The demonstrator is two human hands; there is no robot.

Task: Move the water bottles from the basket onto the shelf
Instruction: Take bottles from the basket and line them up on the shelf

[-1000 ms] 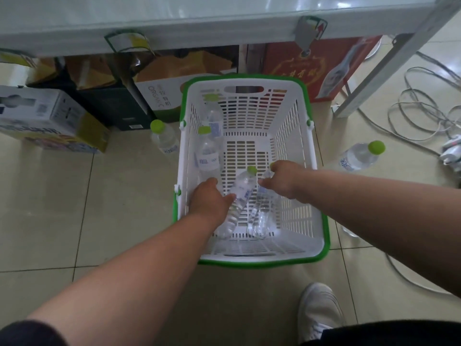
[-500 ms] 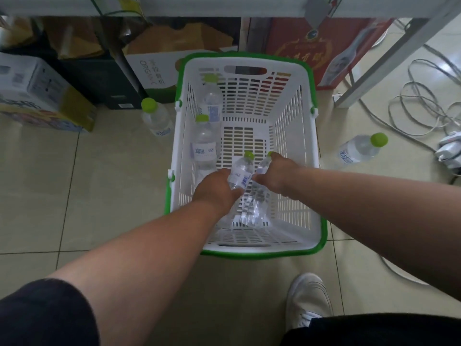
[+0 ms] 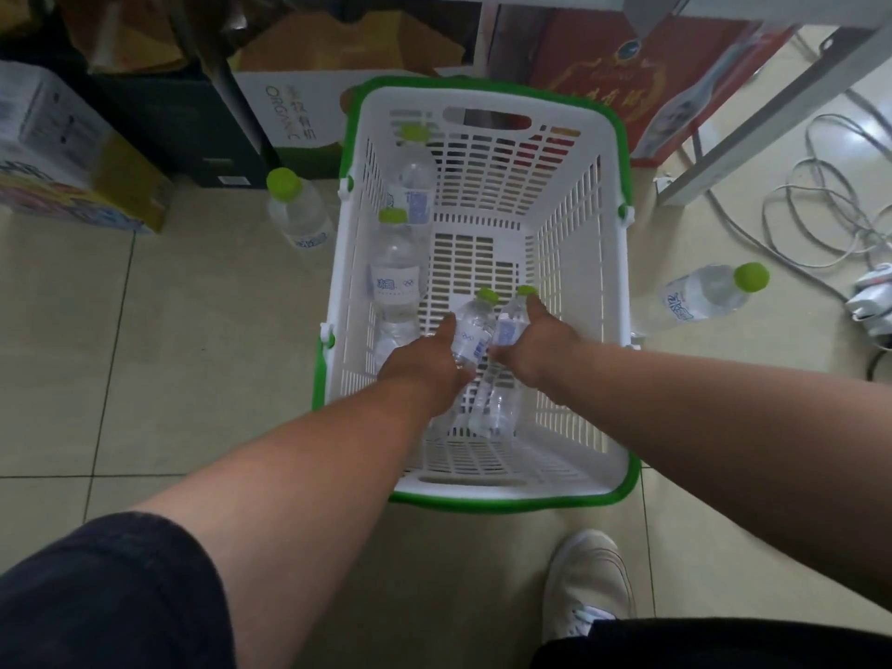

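A white basket (image 3: 608,263) with a green rim stands on the tiled floor. Inside it, my left hand (image 3: 425,364) grips a clear water bottle (image 3: 470,335) with a green cap. Beside it, my right hand (image 3: 540,345) grips a second water bottle (image 3: 509,325). Both bottles stand tilted with caps pointing away from me. Two more bottles stand upright along the basket's left wall, one near (image 3: 396,277) and one far (image 3: 412,185). The shelf shows only as an edge and a metal leg (image 3: 753,118) at the top right.
Outside the basket, one bottle (image 3: 299,210) stands at its left and another (image 3: 709,294) lies on the floor at its right. Cardboard boxes (image 3: 62,152) line the back. Loose cables (image 3: 830,205) lie at the right. A white shoe (image 3: 586,586) is at the bottom.
Both hands have closed around their bottles and drawn together in the basket's near half. The bottles now stand steeper. The view has tilted down, hiding most of the shelf.
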